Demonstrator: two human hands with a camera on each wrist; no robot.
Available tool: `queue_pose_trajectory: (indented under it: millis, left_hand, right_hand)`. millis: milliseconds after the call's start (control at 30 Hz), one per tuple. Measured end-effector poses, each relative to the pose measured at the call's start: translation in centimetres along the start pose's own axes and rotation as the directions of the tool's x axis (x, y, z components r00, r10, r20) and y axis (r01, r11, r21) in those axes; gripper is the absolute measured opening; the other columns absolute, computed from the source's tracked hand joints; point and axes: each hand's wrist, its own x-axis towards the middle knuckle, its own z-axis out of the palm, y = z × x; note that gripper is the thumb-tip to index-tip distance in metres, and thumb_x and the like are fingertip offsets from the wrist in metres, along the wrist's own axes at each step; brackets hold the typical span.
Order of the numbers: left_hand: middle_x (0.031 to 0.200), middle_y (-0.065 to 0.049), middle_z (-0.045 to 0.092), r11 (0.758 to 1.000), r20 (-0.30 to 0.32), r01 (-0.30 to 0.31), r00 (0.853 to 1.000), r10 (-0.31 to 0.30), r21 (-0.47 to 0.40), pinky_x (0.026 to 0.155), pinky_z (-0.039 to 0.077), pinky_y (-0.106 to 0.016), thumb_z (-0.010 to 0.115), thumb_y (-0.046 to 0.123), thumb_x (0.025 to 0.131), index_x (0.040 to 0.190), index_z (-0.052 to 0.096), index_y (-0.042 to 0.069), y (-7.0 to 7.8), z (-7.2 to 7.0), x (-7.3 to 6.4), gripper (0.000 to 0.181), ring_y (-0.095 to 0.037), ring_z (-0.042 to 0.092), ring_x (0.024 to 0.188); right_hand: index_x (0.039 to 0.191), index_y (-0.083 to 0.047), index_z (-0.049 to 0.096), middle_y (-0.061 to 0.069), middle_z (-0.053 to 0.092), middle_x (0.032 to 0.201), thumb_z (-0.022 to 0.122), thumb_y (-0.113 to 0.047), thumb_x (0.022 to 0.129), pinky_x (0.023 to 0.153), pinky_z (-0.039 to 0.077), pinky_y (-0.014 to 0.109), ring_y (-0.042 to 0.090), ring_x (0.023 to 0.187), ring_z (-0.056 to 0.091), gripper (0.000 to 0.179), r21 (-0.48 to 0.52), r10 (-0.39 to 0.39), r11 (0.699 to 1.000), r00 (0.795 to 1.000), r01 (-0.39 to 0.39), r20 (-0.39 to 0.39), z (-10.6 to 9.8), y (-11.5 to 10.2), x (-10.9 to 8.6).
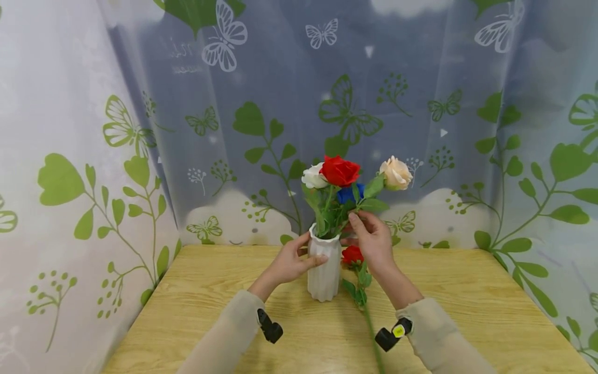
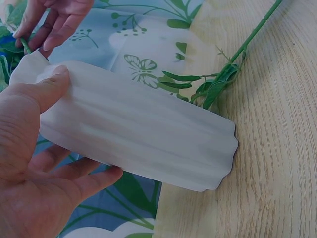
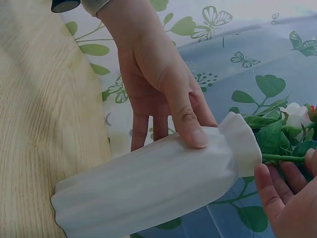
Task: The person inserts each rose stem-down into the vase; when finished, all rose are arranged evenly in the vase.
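From where I stand, the left hand [image 1: 293, 261] curls fingers and thumb round the white vase [image 1: 324, 278]; a white rose [image 1: 314, 177], red rose [image 1: 340, 172] and blue flower [image 1: 348, 194] rise above them. A loose red rose [image 1: 352, 254] lies below the right hand [image 1: 376, 244], whose fingertips pinch the peach rose [image 1: 396, 173] by its stem.

Beneath the left grip [image 1: 290, 261] and the right grip [image 1: 375, 241] lies a worktop [image 1: 495, 314] in pale yellow wood grain. Beyond both, a grey-blue cloth backdrop [image 1: 280, 62] hangs with soft vertical folds, meeting the worktop's far edge. Behind and above the grips it carries green leafy sprigs [image 1: 249, 119], white butterflies [image 1: 223, 44] and green ones; low behind them are white cloud shapes [image 1: 229, 213]. Left of the left grip, a whitish side panel [image 1: 51, 104] looks brightest; right of the right grip, a paler blue-grey panel [image 1: 537, 119] repeats the leafy print.
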Motion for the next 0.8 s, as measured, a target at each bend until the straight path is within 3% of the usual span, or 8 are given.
queue_pose_trajectory:
  millis: [167,333,533,633,800]
  left_hand:
    - [0.164,-0.014,0.046,1.000,-0.002,0.014,1.000,-0.014,-0.006,0.111,0.054,-0.052,0.074,0.021,0.101,0.165,0.036,0.011,-0.2,0.0,-0.1,0.076,-0.041,0.057,0.140]
    - [0.162,-0.015,0.048,1.000,-0.005,0.003,1.000,-0.003,-0.001,0.110,0.055,-0.050,0.075,0.021,0.101,0.165,0.037,0.010,-0.2,0.0,-0.1,0.075,-0.040,0.058,0.139]
    - [0.161,-0.016,0.050,1.000,-0.010,-0.012,1.000,0.012,-0.002,0.109,0.056,-0.050,0.074,0.018,0.101,0.164,0.038,0.009,-0.1,0.0,0.0,0.073,-0.040,0.060,0.137]
    - [0.161,-0.016,0.049,1.000,-0.008,-0.010,1.000,0.010,-0.004,0.109,0.056,-0.050,0.074,0.019,0.101,0.164,0.038,0.009,-0.2,0.0,0.0,0.073,-0.040,0.060,0.136]
    - [0.163,-0.016,0.047,1.000,-0.002,0.002,1.000,-0.002,-0.010,0.108,0.056,-0.050,0.074,0.020,0.101,0.165,0.036,0.009,-0.2,0.0,0.0,0.074,-0.041,0.059,0.137]
  right_hand:
    - [0.137,-0.002,0.065,0.002,0.073,0.094,0.060,-0.020,0.109,0.074,0.067,0.042,0.018,0.084,0.077,0.034,-0.053,-0.041,0.998,0.999,0.040,-0.004,0.1,0.0,-0.1]
    - [0.142,-0.008,0.064,0.010,0.075,0.096,0.061,-0.026,0.109,0.074,0.067,0.042,0.010,0.077,0.076,0.038,-0.086,-0.057,0.995,0.998,0.055,-0.018,0.1,-0.3,-0.1]
    - [0.141,-0.007,0.064,0.023,0.077,0.104,0.061,-0.044,0.107,0.071,0.067,0.038,0.010,0.076,0.077,0.050,-0.150,-0.062,0.987,0.997,0.055,-0.042,0.0,-0.8,-0.1]
    - [0.137,-0.009,0.066,0.020,0.077,0.104,0.057,-0.053,0.107,0.071,0.066,0.033,0.015,0.080,0.078,0.054,-0.162,-0.068,0.985,0.996,0.059,-0.050,-0.1,-1.1,-0.1]
    - [0.131,-0.010,0.070,0.007,0.075,0.098,0.056,-0.051,0.108,0.074,0.066,0.037,0.028,0.089,0.078,0.050,-0.133,-0.091,0.988,0.994,0.082,-0.062,-0.1,-1.4,0.0]
